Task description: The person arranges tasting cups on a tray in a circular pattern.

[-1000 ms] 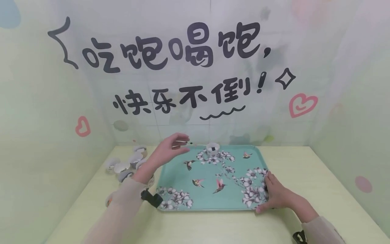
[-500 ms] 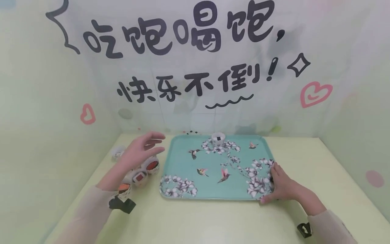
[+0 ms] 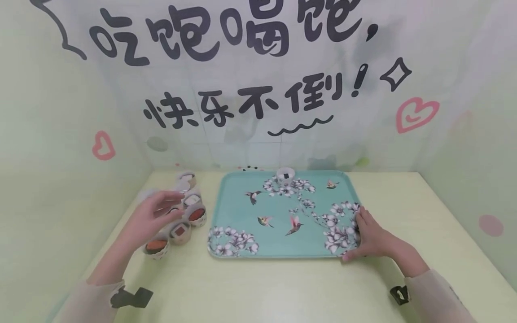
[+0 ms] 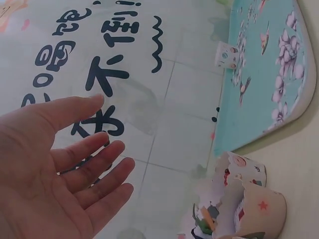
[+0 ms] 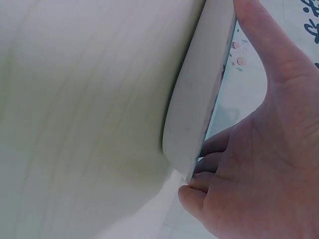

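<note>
My left hand (image 3: 155,215) hovers over a cluster of small patterned paper cups at the left of the table, with its fingers spread and nothing held. One cup has a dark red filling (image 3: 197,215), another an orange-red one (image 3: 155,246). In the left wrist view the palm and loose fingers show, with a star-marked cup (image 4: 264,209) lower right. A turquoise tray (image 3: 238,211) with flowers and birds lies mid-table; a single white cup (image 3: 285,177) stands near its back edge. My right hand (image 3: 373,240) rests on the tray's front right corner, thumb along the front rim, fingers along the side.
A pale wooden table (image 3: 258,287) bears everything. Behind it stands a whitish printed wall sheet (image 3: 242,148) with large dark lettering, and side sheets close in left and right. Several more cups sit behind the left hand, partly hidden.
My left hand has drawn back leftward and nearer, from above the tray's left back corner to over the cups. The right hand stays at the tray corner. The head view has tilted down.
</note>
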A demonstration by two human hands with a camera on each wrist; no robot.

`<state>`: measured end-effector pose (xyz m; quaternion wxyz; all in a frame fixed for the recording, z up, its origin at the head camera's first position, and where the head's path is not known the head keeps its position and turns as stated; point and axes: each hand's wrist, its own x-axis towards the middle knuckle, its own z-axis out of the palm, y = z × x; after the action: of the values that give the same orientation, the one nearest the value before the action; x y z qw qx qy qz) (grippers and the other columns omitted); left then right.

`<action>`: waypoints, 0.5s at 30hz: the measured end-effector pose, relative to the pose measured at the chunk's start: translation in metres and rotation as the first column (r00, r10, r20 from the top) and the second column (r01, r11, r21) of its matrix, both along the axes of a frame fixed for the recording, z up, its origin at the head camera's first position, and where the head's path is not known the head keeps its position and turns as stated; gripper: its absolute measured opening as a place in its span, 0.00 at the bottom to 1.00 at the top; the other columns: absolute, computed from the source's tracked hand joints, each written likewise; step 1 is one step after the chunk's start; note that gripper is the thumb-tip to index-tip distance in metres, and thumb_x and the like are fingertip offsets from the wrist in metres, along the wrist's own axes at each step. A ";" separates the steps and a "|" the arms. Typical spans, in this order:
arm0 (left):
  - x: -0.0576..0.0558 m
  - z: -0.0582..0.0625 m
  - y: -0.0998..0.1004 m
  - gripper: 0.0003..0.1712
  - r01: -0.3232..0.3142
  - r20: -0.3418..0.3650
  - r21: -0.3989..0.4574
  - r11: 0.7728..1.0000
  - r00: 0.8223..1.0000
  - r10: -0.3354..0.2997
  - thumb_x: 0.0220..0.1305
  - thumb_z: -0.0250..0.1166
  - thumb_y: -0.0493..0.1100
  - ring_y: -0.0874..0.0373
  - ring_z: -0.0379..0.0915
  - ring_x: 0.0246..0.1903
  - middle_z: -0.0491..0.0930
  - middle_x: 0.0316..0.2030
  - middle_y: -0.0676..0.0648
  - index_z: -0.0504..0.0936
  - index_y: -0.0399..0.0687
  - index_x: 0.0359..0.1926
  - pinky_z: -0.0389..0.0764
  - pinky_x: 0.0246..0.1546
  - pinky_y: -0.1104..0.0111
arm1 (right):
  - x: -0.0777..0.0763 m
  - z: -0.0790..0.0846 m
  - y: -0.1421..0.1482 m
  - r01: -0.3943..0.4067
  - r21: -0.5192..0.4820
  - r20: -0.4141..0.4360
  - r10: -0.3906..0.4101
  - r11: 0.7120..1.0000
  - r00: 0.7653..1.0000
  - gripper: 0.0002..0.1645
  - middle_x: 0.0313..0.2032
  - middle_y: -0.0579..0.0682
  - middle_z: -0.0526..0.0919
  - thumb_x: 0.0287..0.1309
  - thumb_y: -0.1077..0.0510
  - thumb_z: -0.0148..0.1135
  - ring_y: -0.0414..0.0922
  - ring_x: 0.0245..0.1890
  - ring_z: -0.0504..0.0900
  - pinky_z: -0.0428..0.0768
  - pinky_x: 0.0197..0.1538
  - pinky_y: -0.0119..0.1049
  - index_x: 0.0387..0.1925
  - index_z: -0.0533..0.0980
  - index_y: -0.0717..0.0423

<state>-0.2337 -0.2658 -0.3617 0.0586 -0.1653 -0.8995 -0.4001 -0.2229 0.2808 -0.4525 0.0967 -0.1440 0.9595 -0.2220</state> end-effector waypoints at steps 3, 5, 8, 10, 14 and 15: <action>0.005 -0.005 -0.006 0.25 -0.022 -0.006 0.005 1.000 1.000 0.022 0.67 0.67 0.45 0.89 0.66 0.52 0.79 0.58 0.39 0.75 0.40 0.61 0.67 0.54 0.92 | 0.001 0.001 0.001 0.008 -0.007 0.012 -0.008 1.000 1.000 0.85 0.70 0.85 0.34 0.33 0.37 0.83 0.78 0.72 0.37 0.50 0.70 0.72 0.69 0.40 0.86; 0.009 -0.009 -0.011 0.25 -0.036 -0.004 0.005 0.999 0.999 0.036 0.67 0.67 0.45 0.89 0.66 0.52 0.79 0.58 0.38 0.75 0.40 0.61 0.68 0.54 0.92 | 0.002 0.001 0.001 0.006 -0.011 0.018 -0.006 1.000 1.000 0.85 0.70 0.85 0.34 0.33 0.37 0.83 0.78 0.72 0.37 0.49 0.70 0.72 0.69 0.40 0.86; 0.014 -0.015 -0.019 0.24 -0.061 0.001 0.004 0.998 0.998 0.061 0.67 0.67 0.45 0.89 0.66 0.51 0.79 0.58 0.36 0.75 0.42 0.61 0.67 0.53 0.92 | 0.001 0.002 0.001 -0.004 -0.010 0.010 0.004 1.000 1.000 0.85 0.70 0.85 0.34 0.34 0.37 0.83 0.79 0.72 0.38 0.49 0.70 0.72 0.69 0.40 0.86; 0.016 -0.019 -0.025 0.24 -0.077 -0.009 0.000 0.997 0.997 0.077 0.67 0.67 0.45 0.89 0.67 0.52 0.79 0.58 0.36 0.76 0.44 0.61 0.67 0.53 0.92 | -0.001 0.002 0.001 -0.009 -0.004 -0.001 0.009 1.000 1.000 0.84 0.71 0.85 0.34 0.35 0.37 0.82 0.79 0.72 0.38 0.49 0.70 0.72 0.69 0.40 0.86; 0.019 -0.031 -0.036 0.23 -0.108 -0.016 0.007 0.994 0.994 0.108 0.67 0.66 0.44 0.89 0.67 0.51 0.80 0.57 0.49 0.76 0.44 0.61 0.67 0.53 0.93 | -0.002 0.002 -0.001 -0.001 -0.001 0.003 0.001 1.000 1.000 0.86 0.71 0.84 0.35 0.33 0.36 0.83 0.79 0.71 0.38 0.50 0.70 0.72 0.69 0.40 0.86; 0.021 -0.034 -0.039 0.24 -0.116 -0.013 0.010 0.993 0.993 0.116 0.67 0.66 0.44 0.89 0.67 0.51 0.80 0.56 0.56 0.76 0.43 0.61 0.67 0.52 0.93 | -0.002 0.001 -0.001 0.000 -0.001 0.006 0.000 1.000 1.000 0.86 0.70 0.85 0.35 0.32 0.36 0.83 0.79 0.71 0.39 0.50 0.70 0.72 0.69 0.40 0.86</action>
<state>-0.2128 -0.3051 -0.3960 0.0888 -0.1151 -0.9053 -0.3992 -0.2254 0.2797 -0.4513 0.0993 -0.1433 0.9591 -0.2229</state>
